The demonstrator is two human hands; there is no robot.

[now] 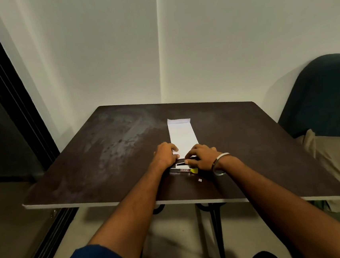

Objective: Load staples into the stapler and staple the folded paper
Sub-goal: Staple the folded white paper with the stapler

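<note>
Left hand (165, 155) curled, fingers on near-left corner of folded paper (182, 135), pinning it flat. Right hand (201, 157) w/ fingers bent down onto stapler (182, 166), thumb at its side; grip depth hard to tell. Metal bangle (220, 163) on right wrist. Stapler dark, lying on tabletop (105, 156) just at paper's near end, partly hidden under both hands; yellow bit (194, 170) at its near-right edge. Small white scrap (200, 180) near it, toward front edge. Paper long, narrow, running away toward wall. Blue chair (327, 92) to right.
</note>
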